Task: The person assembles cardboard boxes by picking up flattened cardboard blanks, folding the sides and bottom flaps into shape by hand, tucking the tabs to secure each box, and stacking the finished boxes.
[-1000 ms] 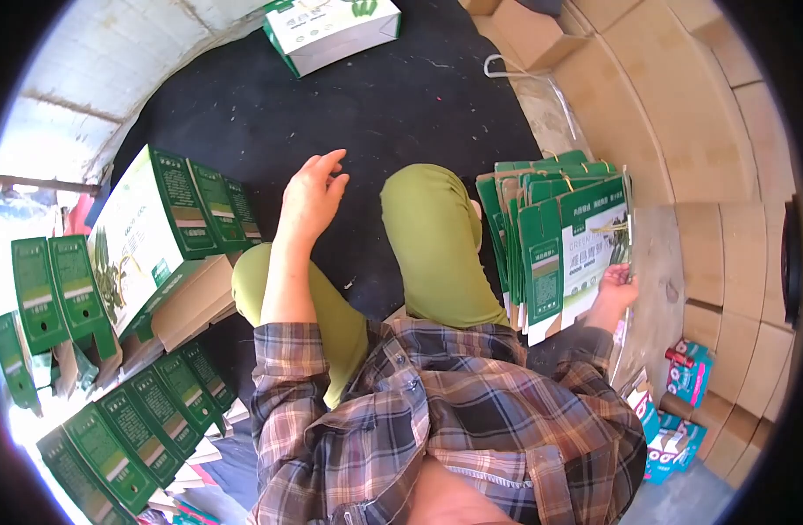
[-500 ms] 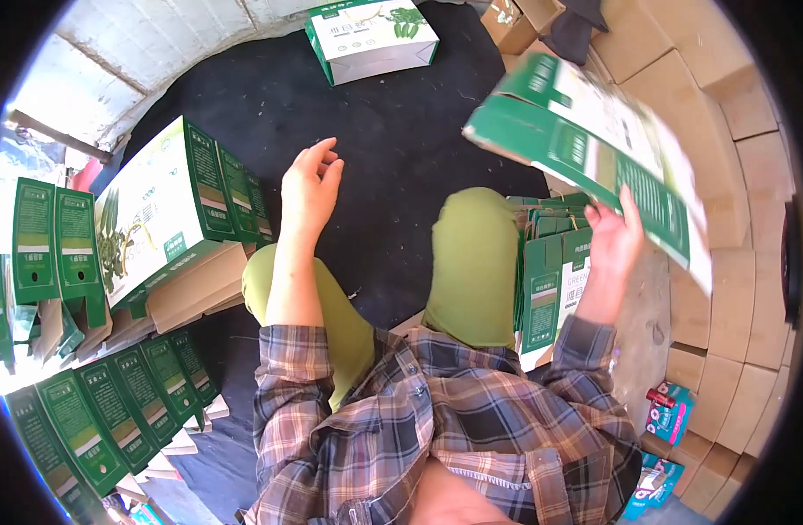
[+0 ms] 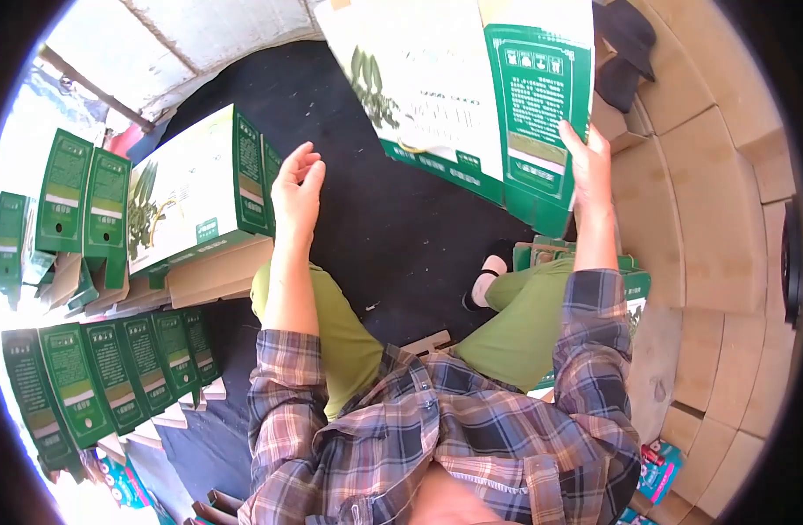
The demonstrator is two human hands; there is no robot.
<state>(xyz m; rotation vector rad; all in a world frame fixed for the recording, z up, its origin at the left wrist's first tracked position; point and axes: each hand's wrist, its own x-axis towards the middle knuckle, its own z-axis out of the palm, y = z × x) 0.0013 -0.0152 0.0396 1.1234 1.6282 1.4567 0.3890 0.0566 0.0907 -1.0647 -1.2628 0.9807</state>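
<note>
My right hand (image 3: 589,171) is closed on the edge of a green-and-white printed carton (image 3: 436,83), raised at the upper right. The carton's broad white face shows a leafy plant picture, and its green side panel has white print; a green flap hangs below. Its top runs out of view. My left hand (image 3: 298,188) hovers empty over the black floor sheet (image 3: 375,254), fingers loosely curled and apart. Just left of it, a large white-and-green carton (image 3: 191,188) rests tilted. More green cartons (image 3: 515,254) lie by my right leg, partly hidden.
Green carton panels (image 3: 104,376) stand in a row at lower left, with two more upright carton panels (image 3: 108,197) above them. Stacked brown cardboard boxes (image 3: 681,201) wall in the right side. A dark hat-like item (image 3: 624,52) sits on them. A teal-and-pink packet (image 3: 659,468) lies at lower right.
The carton in my right hand has swung up and left, turning its white face toward me. My right knee has moved outward, baring a foot. The carton at the back is out of sight.
</note>
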